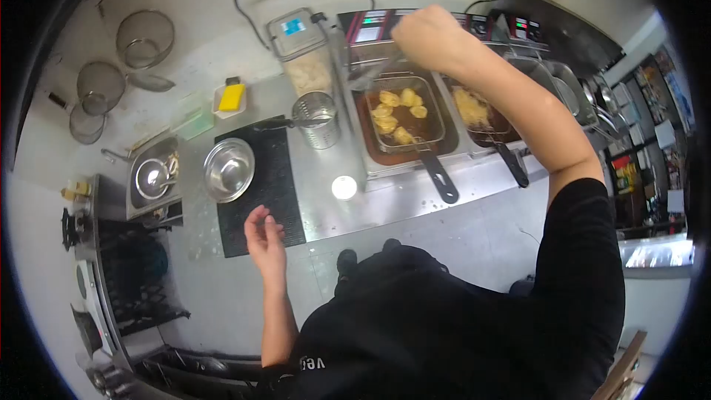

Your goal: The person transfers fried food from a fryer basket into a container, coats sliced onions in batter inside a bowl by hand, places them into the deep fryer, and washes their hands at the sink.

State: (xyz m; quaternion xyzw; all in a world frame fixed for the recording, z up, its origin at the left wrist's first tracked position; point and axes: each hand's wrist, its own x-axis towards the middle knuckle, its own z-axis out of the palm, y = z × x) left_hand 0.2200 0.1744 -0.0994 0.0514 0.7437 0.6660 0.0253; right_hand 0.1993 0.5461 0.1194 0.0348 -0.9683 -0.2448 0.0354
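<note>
In the head view, the square metal wire basket [444, 120] sits in brown oil [381, 155], with lumpy yellow food pieces [385, 124] inside. The basket looks stiff and a bit heavy; its long black handle [440, 176] seems the best place to hold, as the wire is likely hot. The food looks soft, slippery and easy to break. The right hand [429, 30] is above the basket's far side, fingers curled; I cannot tell if it pinches anything. The left hand [266, 241] is loosely spread and holds nothing, near the round silver bowl [229, 170].
</note>
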